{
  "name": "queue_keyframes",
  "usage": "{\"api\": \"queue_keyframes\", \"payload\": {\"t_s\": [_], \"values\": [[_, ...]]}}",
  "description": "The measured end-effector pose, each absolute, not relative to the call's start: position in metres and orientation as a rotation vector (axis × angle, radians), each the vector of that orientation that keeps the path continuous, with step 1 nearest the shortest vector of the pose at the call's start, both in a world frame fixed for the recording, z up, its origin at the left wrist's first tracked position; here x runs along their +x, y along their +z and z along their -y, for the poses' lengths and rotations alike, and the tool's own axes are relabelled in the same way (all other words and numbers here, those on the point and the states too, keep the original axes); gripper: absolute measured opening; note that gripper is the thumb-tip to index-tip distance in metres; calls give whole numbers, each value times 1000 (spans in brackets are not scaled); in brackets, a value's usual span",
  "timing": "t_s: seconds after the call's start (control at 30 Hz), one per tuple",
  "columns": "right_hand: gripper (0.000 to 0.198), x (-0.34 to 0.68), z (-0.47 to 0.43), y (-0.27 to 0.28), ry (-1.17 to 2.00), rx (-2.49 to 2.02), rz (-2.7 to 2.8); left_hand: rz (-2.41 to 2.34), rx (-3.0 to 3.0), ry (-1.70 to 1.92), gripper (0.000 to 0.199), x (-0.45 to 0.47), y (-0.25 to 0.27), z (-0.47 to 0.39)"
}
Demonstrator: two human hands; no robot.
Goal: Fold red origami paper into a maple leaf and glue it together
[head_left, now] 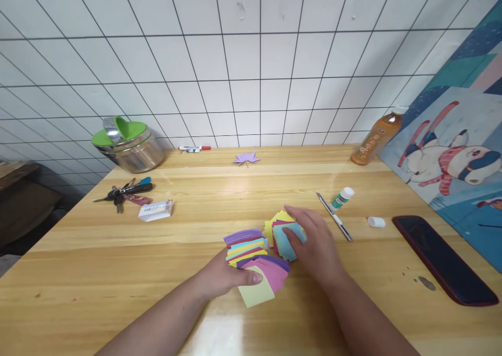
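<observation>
My left hand (223,276) grips a fanned stack of coloured paper (247,249), its thumb pressing on a pale yellow sheet (257,290) at the near end. Purple, pink, red, yellow and blue edges show in the stack. Just to the right, my right hand (314,241) is closed around a smaller bunch of coloured paper (288,239), with a light blue sheet facing me and yellow and dark red ones behind. The two bunches nearly meet; whether they touch I cannot tell. The right fingertips are partly hidden behind the sheets.
Right of my hands lie a utility knife (335,217), a glue stick (342,198), its white cap (376,222) and a dark phone (443,259). A tea bottle (376,138), purple paper leaf (247,159), markers (194,148), lidded metal pot (131,149), keys (123,193) and small white box (156,210) stand farther off.
</observation>
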State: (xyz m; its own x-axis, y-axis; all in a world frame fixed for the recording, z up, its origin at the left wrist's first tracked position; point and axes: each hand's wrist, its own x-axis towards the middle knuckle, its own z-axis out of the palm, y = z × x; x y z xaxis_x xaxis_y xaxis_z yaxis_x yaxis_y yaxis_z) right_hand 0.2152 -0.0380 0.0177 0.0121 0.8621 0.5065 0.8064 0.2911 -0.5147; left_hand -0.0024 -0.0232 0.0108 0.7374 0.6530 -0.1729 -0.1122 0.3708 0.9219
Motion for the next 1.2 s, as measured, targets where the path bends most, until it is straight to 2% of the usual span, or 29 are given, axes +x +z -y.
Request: {"api": "queue_keyframes", "payload": {"t_s": [0.1, 0.4, 0.53, 0.77, 0.9, 1.03, 1.2], "values": [[11, 197, 51, 30, 265, -1288, 1771, -596, 1108, 525, 46, 0, 11, 23], [14, 189, 59, 41, 587, -1048, 1732, -748, 1152, 620, 46, 2, 5, 24], [18, 191, 58, 43, 740, -1046, 1677, -703, 1218, 588, 42, 1, 4, 24], [17, 199, 57, 42, 937, -1030, 1737, -626, 1219, 530, 53, -2, 1, 26], [15, 197, 57, 35, 1135, -1097, 1581, -572, 1218, 487, 52, -1, 4, 25], [11, 192, 57, 32, 1074, -1181, 1527, -529, 1187, 488, 55, 2, 10, 23], [9, 191, 57, 33, 715, -1288, 1660, -564, 1161, 517, 56, 2, 10, 23]]}}
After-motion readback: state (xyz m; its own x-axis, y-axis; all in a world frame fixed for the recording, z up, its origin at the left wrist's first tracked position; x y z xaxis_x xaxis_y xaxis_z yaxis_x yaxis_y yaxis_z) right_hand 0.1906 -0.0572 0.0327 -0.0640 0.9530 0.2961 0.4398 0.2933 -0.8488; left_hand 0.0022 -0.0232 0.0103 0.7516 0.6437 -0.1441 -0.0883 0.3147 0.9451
